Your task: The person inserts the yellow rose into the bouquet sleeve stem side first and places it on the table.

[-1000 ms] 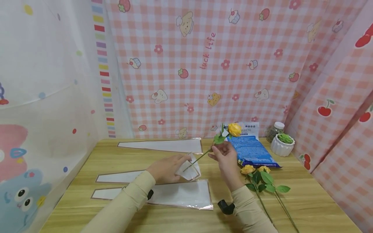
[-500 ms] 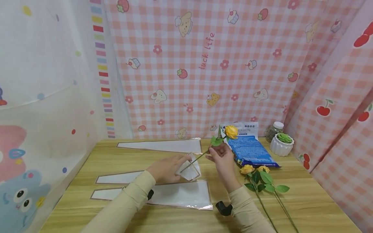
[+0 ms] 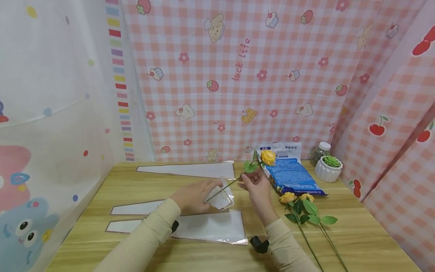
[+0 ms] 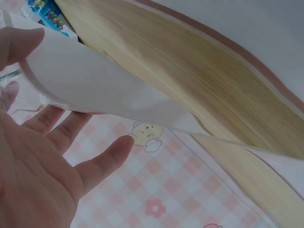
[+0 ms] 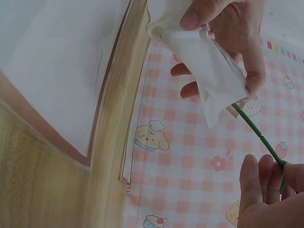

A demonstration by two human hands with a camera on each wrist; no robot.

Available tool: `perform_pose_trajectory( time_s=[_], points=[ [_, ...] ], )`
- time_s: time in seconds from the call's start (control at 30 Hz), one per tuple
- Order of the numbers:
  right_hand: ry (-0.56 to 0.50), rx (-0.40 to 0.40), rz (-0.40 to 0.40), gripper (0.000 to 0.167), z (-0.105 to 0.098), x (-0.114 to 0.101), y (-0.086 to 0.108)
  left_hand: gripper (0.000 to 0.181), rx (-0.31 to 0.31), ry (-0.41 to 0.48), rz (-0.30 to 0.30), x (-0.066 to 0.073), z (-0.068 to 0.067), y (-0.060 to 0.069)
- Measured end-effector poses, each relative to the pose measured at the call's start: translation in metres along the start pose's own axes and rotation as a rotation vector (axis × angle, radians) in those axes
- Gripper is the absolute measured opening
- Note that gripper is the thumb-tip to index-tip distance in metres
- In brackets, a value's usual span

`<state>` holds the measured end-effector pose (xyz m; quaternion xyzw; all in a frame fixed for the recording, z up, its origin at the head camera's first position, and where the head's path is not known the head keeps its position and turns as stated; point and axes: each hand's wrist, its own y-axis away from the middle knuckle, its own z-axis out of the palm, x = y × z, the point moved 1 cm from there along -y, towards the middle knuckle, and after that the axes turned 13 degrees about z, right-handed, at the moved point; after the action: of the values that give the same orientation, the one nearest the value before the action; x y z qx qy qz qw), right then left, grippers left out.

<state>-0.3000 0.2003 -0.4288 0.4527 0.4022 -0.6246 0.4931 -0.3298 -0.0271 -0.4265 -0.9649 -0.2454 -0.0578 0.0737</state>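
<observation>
My left hand point(image 3: 194, 197) holds a white flower sleeve point(image 3: 219, 201) by its wide end, thumb on one side and fingers on the other. In the left wrist view the sleeve point(image 4: 99, 85) runs off to the right in a narrowing strip. My right hand point(image 3: 259, 193) pinches the green stem of a yellow artificial rose point(image 3: 268, 157) just below its leaves. The rose slants, bloom up and to the right. In the right wrist view the lower stem point(image 5: 259, 134) enters the sleeve's mouth; its tip is hidden inside.
Flat white sleeves lie on the wooden table, one at the back point(image 3: 193, 169) and another in front point(image 3: 214, 227). Two more yellow roses point(image 3: 307, 211) lie at right. Behind them are a blue packet point(image 3: 293, 175), a potted succulent point(image 3: 329, 170) and a jar point(image 3: 321, 153).
My right hand has moved slightly down and left with the rose, and the stem reaches farther into the sleeve. The left hand has stayed nearly still.
</observation>
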Motion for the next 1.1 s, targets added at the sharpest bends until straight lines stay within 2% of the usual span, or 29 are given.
perform_pose_trajectory(
  time_s=[0.3, 0.7, 1.1],
  points=[
    [-0.015, -0.012, -0.015, 0.017, 0.004, 0.001, 0.000, 0.077, 0.011, -0.011, 0.010, -0.002, -0.001, -0.001],
    [-0.018, -0.007, 0.029, 0.018, 0.007, 0.006, 0.001, 0.077, 0.012, -0.022, 0.019, -0.002, 0.000, -0.001],
    [0.046, 0.006, 0.052, 0.022, 0.012, 0.008, 0.002, 0.078, 0.023, -0.014, 0.037, -0.002, -0.006, 0.000]
  ],
)
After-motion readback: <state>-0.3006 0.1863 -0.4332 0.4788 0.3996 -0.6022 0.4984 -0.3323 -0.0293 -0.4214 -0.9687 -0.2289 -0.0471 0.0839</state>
